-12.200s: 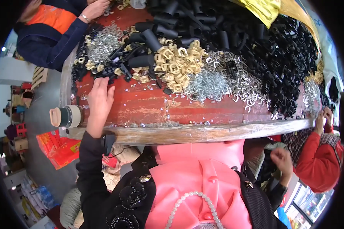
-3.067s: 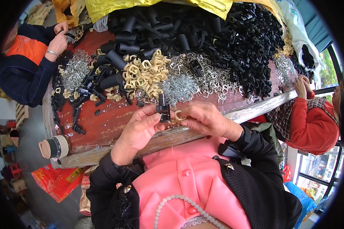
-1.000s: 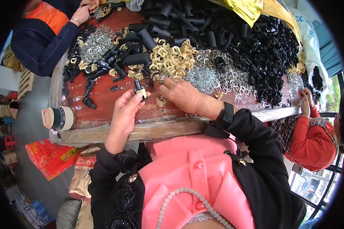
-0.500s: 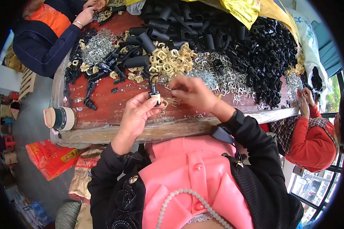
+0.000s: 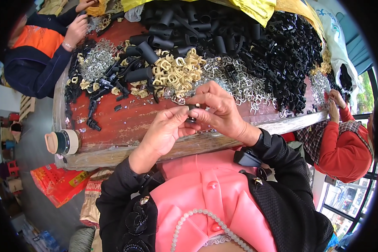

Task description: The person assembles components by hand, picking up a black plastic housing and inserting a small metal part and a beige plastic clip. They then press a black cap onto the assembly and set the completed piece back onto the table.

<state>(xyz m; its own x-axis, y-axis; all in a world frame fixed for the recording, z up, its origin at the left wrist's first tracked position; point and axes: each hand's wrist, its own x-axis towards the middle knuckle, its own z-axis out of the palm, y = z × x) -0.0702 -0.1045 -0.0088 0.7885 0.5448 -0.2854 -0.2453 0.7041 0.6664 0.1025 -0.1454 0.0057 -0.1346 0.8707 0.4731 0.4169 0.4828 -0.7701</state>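
My left hand [image 5: 166, 130] pinches a small black plastic part [image 5: 191, 120] between thumb and fingers, just above the table's front edge. From the other side, my right hand [image 5: 222, 111] grips the same part, its thumb pressed against it and its index finger curled. Most of the part is hidden by the fingers. A tiny pale bit shows by the right fingertips, too small to name. Just beyond the hands lies a heap of beige plastic clips [image 5: 178, 72], with bent silver metal clips [image 5: 248, 84] to its right.
Black tubes [image 5: 166, 31] and a large pile of small black parts [image 5: 287, 63] cover the back and right of the red table [image 5: 126, 119]. A lidded jar [image 5: 63, 142] stands at the left corner. Other people work at left [image 5: 40, 54] and right [image 5: 344, 147].
My right hand has come down to meet my left on the black part, which stood upright in the left hand with a beige piece on it. The view has shifted slightly.
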